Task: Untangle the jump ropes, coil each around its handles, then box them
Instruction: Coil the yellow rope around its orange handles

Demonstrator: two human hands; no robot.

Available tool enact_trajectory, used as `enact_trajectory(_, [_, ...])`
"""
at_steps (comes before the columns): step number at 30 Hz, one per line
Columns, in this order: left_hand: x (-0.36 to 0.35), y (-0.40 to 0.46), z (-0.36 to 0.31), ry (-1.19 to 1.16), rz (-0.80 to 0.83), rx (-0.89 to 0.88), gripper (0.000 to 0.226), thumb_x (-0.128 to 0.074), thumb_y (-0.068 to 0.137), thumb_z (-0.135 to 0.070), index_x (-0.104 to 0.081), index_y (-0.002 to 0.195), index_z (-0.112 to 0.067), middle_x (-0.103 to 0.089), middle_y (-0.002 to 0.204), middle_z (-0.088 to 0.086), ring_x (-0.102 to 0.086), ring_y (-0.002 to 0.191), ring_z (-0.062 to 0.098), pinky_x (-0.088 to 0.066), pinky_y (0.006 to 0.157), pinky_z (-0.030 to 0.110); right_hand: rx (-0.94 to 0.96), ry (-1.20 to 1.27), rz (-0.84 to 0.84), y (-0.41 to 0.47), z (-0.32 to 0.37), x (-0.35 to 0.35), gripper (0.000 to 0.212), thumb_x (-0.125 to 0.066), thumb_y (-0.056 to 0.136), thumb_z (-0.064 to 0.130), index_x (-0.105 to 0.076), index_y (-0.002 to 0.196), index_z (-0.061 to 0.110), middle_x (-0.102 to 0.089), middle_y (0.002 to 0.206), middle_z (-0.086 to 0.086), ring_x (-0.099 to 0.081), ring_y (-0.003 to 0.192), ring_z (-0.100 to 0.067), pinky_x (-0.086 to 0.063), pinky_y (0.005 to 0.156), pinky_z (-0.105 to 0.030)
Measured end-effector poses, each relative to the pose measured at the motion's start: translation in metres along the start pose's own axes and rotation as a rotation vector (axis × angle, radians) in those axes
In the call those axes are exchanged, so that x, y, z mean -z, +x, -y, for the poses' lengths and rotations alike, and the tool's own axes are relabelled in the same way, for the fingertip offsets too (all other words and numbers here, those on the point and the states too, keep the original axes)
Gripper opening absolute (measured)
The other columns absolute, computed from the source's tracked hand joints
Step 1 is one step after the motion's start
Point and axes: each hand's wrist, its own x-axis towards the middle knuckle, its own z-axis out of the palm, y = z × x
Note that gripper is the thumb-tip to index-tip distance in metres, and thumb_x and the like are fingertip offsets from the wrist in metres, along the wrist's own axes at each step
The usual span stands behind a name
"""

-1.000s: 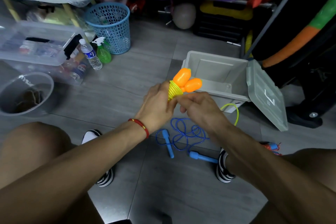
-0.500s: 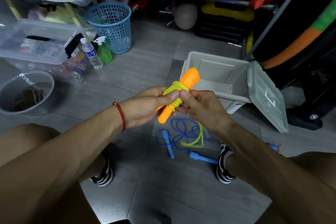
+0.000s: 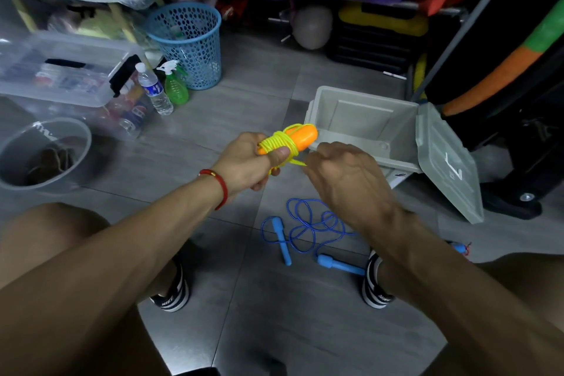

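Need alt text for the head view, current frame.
The left hand grips orange handles wound with yellow rope; the right hand pinches the rope's tail. A blue jump rope lies loose on the floor beside an open grey box.

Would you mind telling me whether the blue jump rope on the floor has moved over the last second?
No. The blue jump rope lies in the same spot on the floor, in front of the grey box.

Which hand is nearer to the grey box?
Right. The right hand is just beside the grey box at its front rim; the left hand, gripping the orange handles, is farther left.
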Motion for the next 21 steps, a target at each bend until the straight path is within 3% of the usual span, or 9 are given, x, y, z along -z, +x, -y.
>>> enact_trajectory(3, [-0.002, -0.001, 0.003, 0.145, 0.052, 0.009, 0.020, -0.068, 0.093, -0.033, -0.065, 0.096, -0.014, -0.072, 0.075, 0.008, -0.053, 0.047, 0.020, -0.041, 0.044, 0.027, 0.047, -0.037, 0.024, -0.003, -0.004, 0.000, 0.019, -0.088, 0.065, 0.016, -0.070, 0.073, 0.014, -0.060, 0.067, -0.004, -0.057, 0.057, -0.027, -0.042, 0.052, -0.030])
enact_trajectory(5, [-0.005, -0.004, 0.003, 0.286, 0.103, -0.018, 0.020, -0.069, 0.091, -0.036, -0.065, 0.096, -0.017, -0.073, 0.078, 0.006, -0.056, 0.047, 0.012, -0.042, 0.047, 0.025, 0.059, 0.002, 0.020, -0.006, -0.010, 0.001, 0.016, -0.086, 0.072, 0.020, -0.071, 0.074, 0.014, -0.060, 0.068, -0.005, -0.059, 0.060, -0.030, -0.047, 0.057, -0.034])
enact_trajectory(7, [-0.007, -0.008, -0.001, 0.513, 0.151, -0.114, 0.023, -0.069, 0.090, -0.040, -0.063, 0.098, -0.019, -0.070, 0.083, 0.002, -0.061, 0.062, 0.010, -0.043, 0.058, 0.025, 0.071, 0.057, 0.025, -0.007, -0.016, 0.003, 0.013, -0.079, 0.082, 0.027, -0.071, 0.077, 0.016, -0.060, 0.070, -0.004, -0.060, 0.066, -0.031, -0.046, 0.063, -0.036])
enact_trajectory(9, [-0.010, -0.013, -0.005, 0.697, 0.211, -0.185, 0.029, -0.069, 0.090, -0.044, -0.062, 0.105, -0.021, -0.065, 0.088, 0.001, -0.062, 0.079, 0.018, -0.045, 0.067, 0.029, 0.115, 0.088, 0.049, -0.009, -0.018, 0.002, 0.013, -0.074, 0.085, 0.031, -0.072, 0.077, 0.022, -0.059, 0.070, 0.001, -0.059, 0.068, -0.026, -0.042, 0.066, -0.035])
enact_trajectory(12, [-0.020, -0.022, -0.004, 0.879, 0.305, -0.220, 0.038, -0.070, 0.089, -0.046, -0.059, 0.115, -0.021, -0.061, 0.095, 0.003, -0.063, 0.087, 0.026, -0.048, 0.070, 0.030, 0.150, 0.167, 0.115, -0.014, -0.015, -0.003, 0.013, -0.070, 0.083, 0.038, -0.070, 0.078, 0.026, -0.059, 0.070, 0.007, -0.060, 0.069, -0.021, -0.041, 0.068, -0.033])
enact_trajectory(16, [-0.022, -0.028, -0.002, 0.952, 0.368, -0.301, 0.042, -0.070, 0.086, -0.053, -0.060, 0.114, -0.023, -0.055, 0.085, 0.000, -0.061, 0.084, 0.025, -0.045, 0.067, 0.029, 0.068, 0.344, 0.276, -0.015, -0.018, -0.003, 0.020, -0.072, 0.080, 0.048, -0.069, 0.087, 0.029, -0.063, 0.079, 0.011, -0.059, 0.081, -0.011, -0.047, 0.074, -0.035])
enact_trajectory(21, [-0.014, -0.036, -0.005, 0.893, 0.389, -0.419, 0.040, -0.073, 0.076, -0.064, -0.061, 0.091, -0.029, -0.056, 0.067, -0.010, -0.051, 0.066, 0.008, -0.044, 0.062, 0.030, -0.081, 0.734, 0.366, -0.012, -0.036, 0.005, 0.020, -0.083, 0.078, 0.037, -0.067, 0.087, 0.031, -0.068, 0.083, 0.015, -0.064, 0.083, -0.004, -0.054, 0.078, -0.035])
